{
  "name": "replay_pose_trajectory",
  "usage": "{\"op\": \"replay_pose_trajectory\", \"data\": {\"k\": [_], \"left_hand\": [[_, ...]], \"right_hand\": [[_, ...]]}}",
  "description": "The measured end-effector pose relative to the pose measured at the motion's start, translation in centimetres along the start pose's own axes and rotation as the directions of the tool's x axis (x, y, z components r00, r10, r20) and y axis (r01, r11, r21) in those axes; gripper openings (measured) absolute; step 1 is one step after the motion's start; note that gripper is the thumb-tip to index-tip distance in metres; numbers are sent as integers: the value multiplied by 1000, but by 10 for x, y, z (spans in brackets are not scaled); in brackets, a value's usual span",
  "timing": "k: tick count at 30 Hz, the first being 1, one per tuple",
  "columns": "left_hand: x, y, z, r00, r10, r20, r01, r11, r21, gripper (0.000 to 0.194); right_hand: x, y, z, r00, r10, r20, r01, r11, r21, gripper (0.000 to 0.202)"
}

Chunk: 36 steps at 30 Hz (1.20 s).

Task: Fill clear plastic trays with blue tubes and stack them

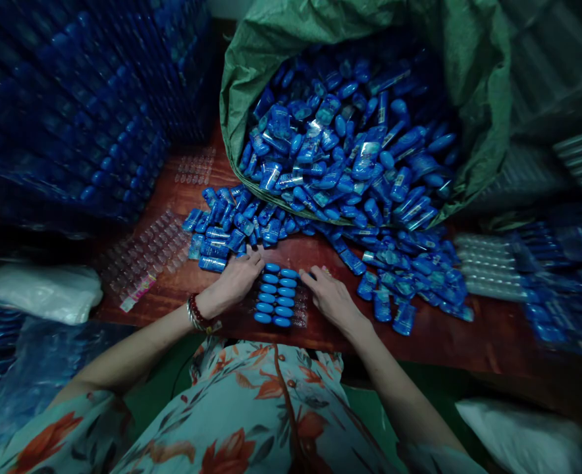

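Centre of frame, left hand (243, 271) and right hand (331, 296) curl beside two columns of blue ovals (286, 292) on the counter (172, 299); I can't tell whether either pinches. I'd brace both sides lightly, keeping rows even. Loose packets (409, 275) beyond, right of centre.

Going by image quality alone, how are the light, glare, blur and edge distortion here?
Head view: dim overall, darkest around the blue stacks at upper left; head view: small glints on the packets inside the green sack; head view: fairly clear at the left hand and right hand, smeared and stretched toward the side edges.
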State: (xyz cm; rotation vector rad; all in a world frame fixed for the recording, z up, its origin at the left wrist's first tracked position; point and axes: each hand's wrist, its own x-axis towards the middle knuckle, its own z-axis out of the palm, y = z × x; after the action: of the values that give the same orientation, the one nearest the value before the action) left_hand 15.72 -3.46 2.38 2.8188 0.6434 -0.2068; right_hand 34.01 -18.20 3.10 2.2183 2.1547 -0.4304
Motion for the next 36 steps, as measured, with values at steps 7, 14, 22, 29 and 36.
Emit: {"op": "replay_pose_trajectory", "data": {"k": [7, 14, 22, 29, 36], "left_hand": [[4, -2, -3, 1000, 12, 14, -13, 1000, 19, 36], [-10, -25, 3, 988, -99, -122, 66, 967, -245, 32], [-14, -24, 18, 961, -136, -241, -15, 844, -536, 47], [-26, -17, 25, 908, -249, -336, -9, 791, -611, 48], [-60, 17, 48, 855, -515, -70, 346, 664, -662, 24]], "right_hand": [[3, 3, -6, 999, 15, 32, -16, 999, 28, 48], [-2, 8, 7, 992, -24, -124, 37, 994, 100, 31], [20, -18, -25, 973, -54, -224, 95, 980, 175, 34], [88, -63, -34, 970, -243, 14, 243, 970, 20, 34], [91, -46, -31, 963, -257, 84, 258, 966, -3, 39]]}}
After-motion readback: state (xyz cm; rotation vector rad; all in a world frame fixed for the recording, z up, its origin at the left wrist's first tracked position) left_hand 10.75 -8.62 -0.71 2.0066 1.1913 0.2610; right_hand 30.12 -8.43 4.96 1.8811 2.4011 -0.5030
